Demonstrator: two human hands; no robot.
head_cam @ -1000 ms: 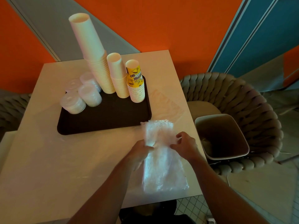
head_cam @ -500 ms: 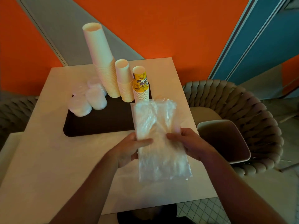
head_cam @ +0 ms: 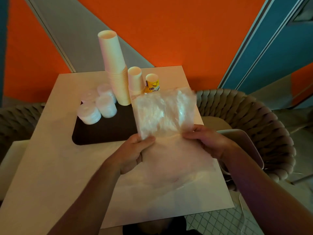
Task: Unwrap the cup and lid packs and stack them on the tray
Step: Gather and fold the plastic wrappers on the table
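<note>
1. Head view, hands: The left hand (head_cam: 135, 150) pinches the left edge of the clear plastic wrapper (head_cam: 165, 114) between thumb and curled fingers. The right hand (head_cam: 205, 141) pinches its right edge the same way. Neither hand holds anything else.

2. Head view, location: The wrapper is held up in the air over the right half of the bench (head_cam: 50, 167), partly in front of the right end of the dark tray (head_cam: 101, 133). Its lower part is blurred and drapes toward the near right corner of the bench.

3. Head view, handling: The wrapper appears to be thin film, so judge it very light, limp and slippery, with no stiffness of its own. It appears empty. A pinch at two opposite edges suits it; it will likely crumple readily.

4. Head view, tray contents: Three cup stacks (head_cam: 116, 72) stand upright along the far side of the tray. The lid stacks (head_cam: 96, 107) sit at the tray's far left corner. Tall cup stacks are judged light and easy to topple.

5. Head view, surroundings: A bin (head_cam: 245, 141) stands just beyond the bench's right edge, on a woven chair (head_cam: 254, 116).
</note>
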